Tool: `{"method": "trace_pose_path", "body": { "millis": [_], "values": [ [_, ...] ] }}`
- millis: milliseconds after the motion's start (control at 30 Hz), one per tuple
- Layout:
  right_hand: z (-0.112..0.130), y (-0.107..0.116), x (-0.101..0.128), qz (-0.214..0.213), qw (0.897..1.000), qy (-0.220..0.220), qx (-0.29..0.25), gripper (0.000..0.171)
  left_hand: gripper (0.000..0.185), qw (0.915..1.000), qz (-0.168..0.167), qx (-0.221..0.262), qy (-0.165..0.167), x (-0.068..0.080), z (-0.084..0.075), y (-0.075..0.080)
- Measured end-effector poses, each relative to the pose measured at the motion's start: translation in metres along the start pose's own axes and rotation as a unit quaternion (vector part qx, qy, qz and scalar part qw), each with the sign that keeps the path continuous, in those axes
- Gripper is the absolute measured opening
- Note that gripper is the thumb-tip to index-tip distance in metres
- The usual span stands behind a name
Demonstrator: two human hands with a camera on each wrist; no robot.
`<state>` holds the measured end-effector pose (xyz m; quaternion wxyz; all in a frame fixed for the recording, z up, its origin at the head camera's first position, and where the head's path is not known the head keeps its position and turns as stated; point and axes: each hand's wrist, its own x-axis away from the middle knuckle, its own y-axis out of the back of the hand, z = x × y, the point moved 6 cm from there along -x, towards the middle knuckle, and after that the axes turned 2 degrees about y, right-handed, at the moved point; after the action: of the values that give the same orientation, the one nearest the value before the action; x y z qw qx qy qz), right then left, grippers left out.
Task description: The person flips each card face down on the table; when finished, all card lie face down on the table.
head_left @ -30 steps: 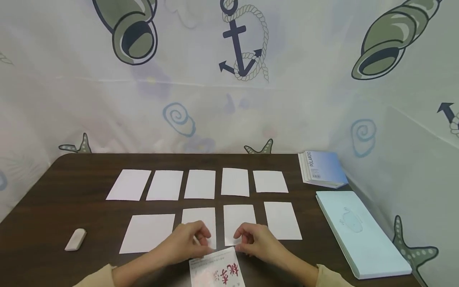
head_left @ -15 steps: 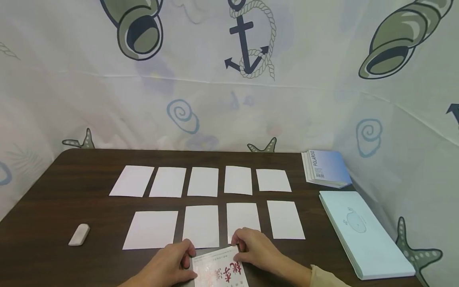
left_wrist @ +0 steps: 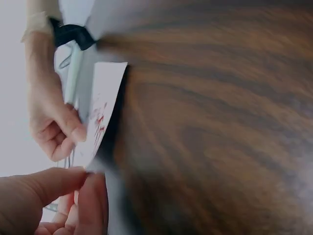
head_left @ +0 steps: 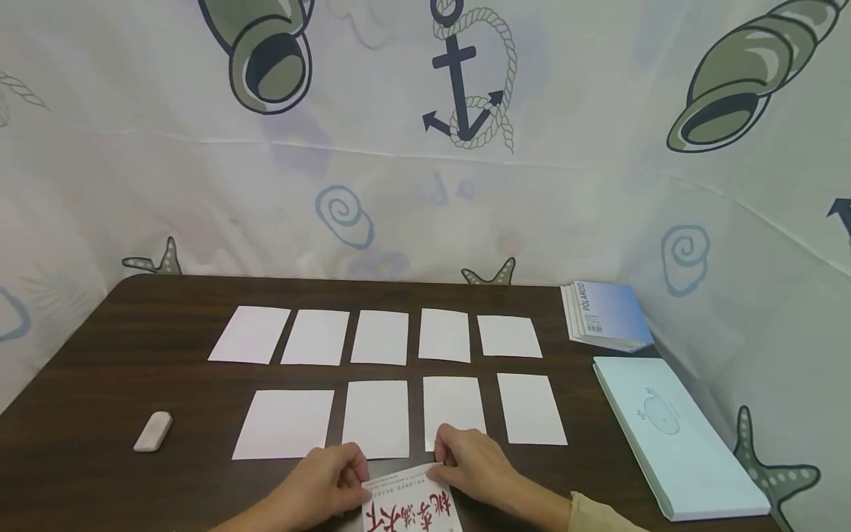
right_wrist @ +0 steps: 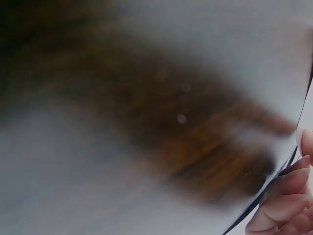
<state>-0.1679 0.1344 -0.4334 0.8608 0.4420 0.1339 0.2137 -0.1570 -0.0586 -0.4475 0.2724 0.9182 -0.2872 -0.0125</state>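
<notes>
At the near edge of the head view, a white card [head_left: 412,502] with red handwritten-style characters is held between both hands, its lower part cut off by the frame. My left hand [head_left: 326,484] pinches its left edge near the top corner. On the opposite corner, my right hand [head_left: 475,465] grips with thumb and fingers. The left wrist view shows the card [left_wrist: 102,103] raised on edge and slightly bent, above dark wood. Blurred pale surface fills much of the right wrist view, with fingers [right_wrist: 288,205] at its right edge.
Two rows of white paper sheets [head_left: 379,338] lie just beyond the hands on the dark wooden table [head_left: 179,403]. A white eraser-like block [head_left: 153,431] sits at left. To the right are a pale blue book-like block [head_left: 681,443] and a stack labelled POLAROID [head_left: 608,314].
The left hand has drawn back toward the near left and now pinches the card's side edge. The card is tilted differently, showing more red characters. The right hand keeps its corner.
</notes>
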Motion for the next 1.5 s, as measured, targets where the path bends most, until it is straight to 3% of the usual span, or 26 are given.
{"method": "trace_pose_path", "body": {
  "millis": [100, 167, 333, 533, 600, 733, 867, 933, 1100, 1200, 1300, 1400, 1500],
  "values": [
    [0.003, 0.0, 0.002, -0.009, 1.0, -0.002, -0.013, 0.026, 0.015, 0.9948, 0.02, 0.092, 0.039, -0.001, 0.0, 0.002],
    [0.009, 0.0, 0.005, -0.012, 0.999, 0.009, -0.043, 0.025, 0.015, 0.9899, 0.025, 0.129, 0.053, -0.002, -0.001, 0.005],
    [0.037, -0.006, 0.007, 0.011, 0.989, 0.05, -0.142, 0.018, 0.016, 0.9875, 0.024, 0.146, 0.054, -0.004, -0.006, 0.01],
    [0.055, -0.026, 0.006, 0.044, 0.961, 0.049, -0.27, 0.026, 0.014, 0.9806, 0.031, 0.183, 0.063, -0.006, -0.019, 0.01],
    [0.056, -0.029, 0.006, 0.037, 0.956, 0.052, -0.287, 0.028, 0.015, 0.9759, 0.04, 0.204, 0.066, -0.005, -0.024, 0.008],
    [0.058, -0.027, 0.007, 0.033, 0.956, 0.047, -0.288, 0.021, 0.019, 0.9665, 0.053, 0.242, 0.067, -0.004, -0.03, 0.004],
    [0.057, -0.019, 0.012, 0.041, 0.945, 0.0, -0.326, 0.012, 0.025, 0.9625, 0.062, 0.254, 0.072, -0.003, -0.025, -0.001],
    [0.057, -0.013, 0.016, 0.036, 0.932, -0.025, -0.361, 0.012, 0.031, 0.9607, 0.072, 0.255, 0.081, -0.001, -0.019, -0.006],
    [0.056, 0.009, 0.023, -0.013, 0.917, -0.023, -0.399, 0.016, 0.049, 0.956, 0.087, 0.263, 0.096, 0.004, -0.006, -0.015],
    [0.05, 0.018, 0.026, -0.04, 0.923, -0.027, -0.382, 0.016, 0.048, 0.9615, 0.06, 0.25, 0.095, 0.005, 0.0, -0.011],
    [0.038, 0.02, 0.029, -0.041, 0.927, -0.05, -0.369, 0.016, 0.036, 0.9711, 0.021, 0.215, 0.101, 0.008, 0.006, -0.003],
    [0.023, 0.013, 0.031, -0.02, 0.932, -0.073, -0.354, 0.016, 0.026, 0.9794, -0.001, 0.176, 0.098, 0.012, 0.011, 0.004],
    [0.01, 0.0, 0.031, 0.011, 0.936, -0.086, -0.342, 0.017, 0.023, 0.9861, 0.0, 0.143, 0.084, 0.013, 0.012, 0.005]
  ]
}}
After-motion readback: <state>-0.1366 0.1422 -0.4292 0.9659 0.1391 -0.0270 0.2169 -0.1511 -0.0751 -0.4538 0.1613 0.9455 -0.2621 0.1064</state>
